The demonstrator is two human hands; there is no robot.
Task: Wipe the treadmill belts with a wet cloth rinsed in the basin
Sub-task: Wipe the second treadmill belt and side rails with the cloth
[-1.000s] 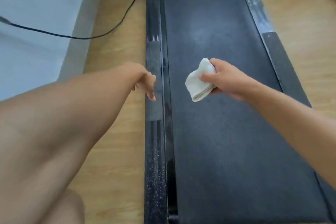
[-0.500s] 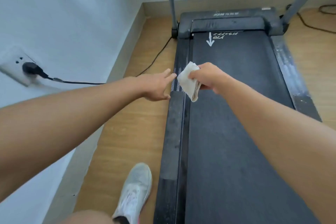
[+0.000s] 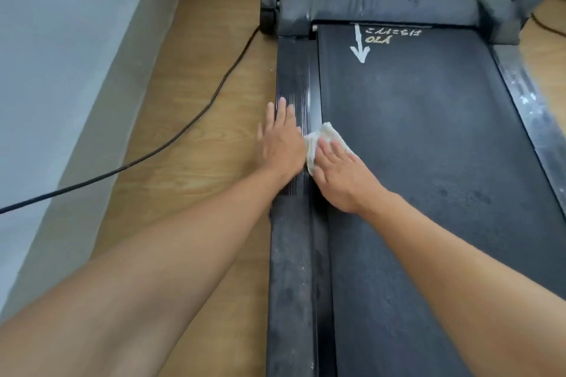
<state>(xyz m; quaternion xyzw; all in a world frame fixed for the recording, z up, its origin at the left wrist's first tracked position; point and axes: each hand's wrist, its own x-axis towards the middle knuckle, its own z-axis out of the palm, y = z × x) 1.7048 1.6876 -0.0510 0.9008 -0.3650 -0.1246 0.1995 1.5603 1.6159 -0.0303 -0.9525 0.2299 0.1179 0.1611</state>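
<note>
Reaching in from the near edge with both forearms, side by side. Resting the left hand [image 3: 280, 144] flat on the ribbed left side rail [image 3: 291, 269], fingers straight and pointing away, holding nothing. Pressing the right hand [image 3: 340, 174] palm-down onto the cloth [image 3: 324, 135], fingers stretched over it rather than curled; hard to tell whether the thumb tucks under. With the cloth, white and crumpled, at the left edge of the treadmill belt [image 3: 428, 162], touching the rail's inner strip and just beside the left hand. As for the belt: long axis straight away from the camera, near end cut off by the frame. Farther up, painted on the belt, a white arrow [image 3: 360, 46] pointing back toward the near end, with lettering beside it. Beyond that, a grey motor cover [image 3: 395, 6] across the far end. Off to the left, on the wooden floor [image 3: 199, 193], a black cable [image 3: 144, 157] trailing toward the cover.
</note>
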